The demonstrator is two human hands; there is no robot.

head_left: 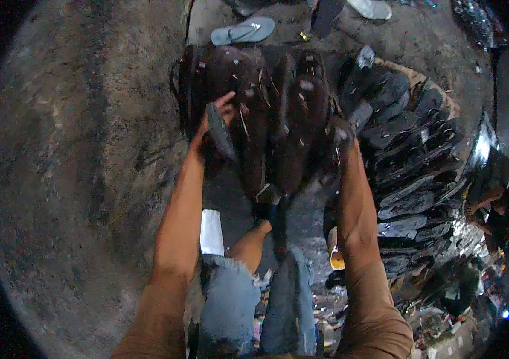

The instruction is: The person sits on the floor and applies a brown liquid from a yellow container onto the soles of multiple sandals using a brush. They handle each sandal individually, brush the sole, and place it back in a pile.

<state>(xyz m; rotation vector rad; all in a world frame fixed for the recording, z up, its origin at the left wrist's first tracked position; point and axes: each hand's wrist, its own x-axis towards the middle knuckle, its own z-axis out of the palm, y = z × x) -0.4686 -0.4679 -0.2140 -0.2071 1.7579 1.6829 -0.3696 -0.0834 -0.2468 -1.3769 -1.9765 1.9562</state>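
A worker in torn jeans (229,308) sits with both arms stretched toward a set of dark soles (293,119), which lie side by side ahead of the knees. At the left edge of the soles, the left hand (214,122) holds a grey strip (222,133), its fingertips reaching over them. At their right edge is the right hand (341,133), blurred and in shadow; whether it grips anything cannot be told. A grey sandal (242,31) rests just beyond the soles, black sandals (407,167) crowd in overlapping rows to their right, and a white object (211,232) and a yellow-rimmed cup (337,256) stand nearer the worker than the soles.
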